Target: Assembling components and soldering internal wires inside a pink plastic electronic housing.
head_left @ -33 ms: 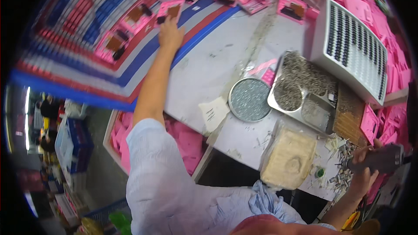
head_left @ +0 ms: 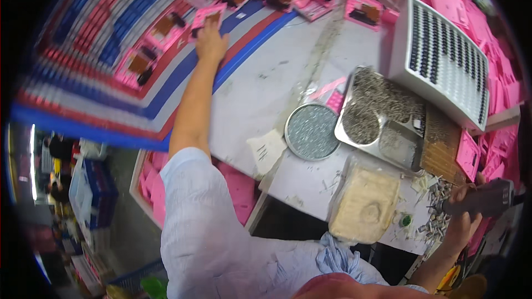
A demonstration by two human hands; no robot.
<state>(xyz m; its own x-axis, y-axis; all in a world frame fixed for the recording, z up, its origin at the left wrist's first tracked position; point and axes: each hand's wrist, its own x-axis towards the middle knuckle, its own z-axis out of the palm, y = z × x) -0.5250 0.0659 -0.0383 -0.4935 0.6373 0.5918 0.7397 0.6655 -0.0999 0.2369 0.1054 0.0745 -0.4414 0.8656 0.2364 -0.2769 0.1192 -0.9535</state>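
Observation:
My left arm is stretched far out to the upper left. There my left hand (head_left: pixel 211 43) rests its fingers on a pink plastic part (head_left: pixel 208 13) with a brown middle and a black piece. The thumb stands out to the side, off the part. This part lies on the red, white and blue striped surface (head_left: pixel 183 77), near similar pink parts (head_left: pixel 136 65). At the lower right my right hand (head_left: pixel 461 222) is wrapped round a dark grey power screwdriver (head_left: pixel 481 198). Its tip points left, above scattered small metal pieces (head_left: pixel 436 218).
A round tin of small silver pieces (head_left: pixel 313 131) stands mid-table beside a metal tray of screws (head_left: pixel 382 102). Behind is a white rack with black rows (head_left: pixel 443 63). A wrapped yellowish block (head_left: pixel 366 204) lies near me. Pink parts are heaped at right; a bin of pink pieces (head_left: pixel 238 188) sits below.
The whole view has shifted slightly to the left. Both hands keep nearly the same places, the left at the pink part and the right round the power screwdriver.

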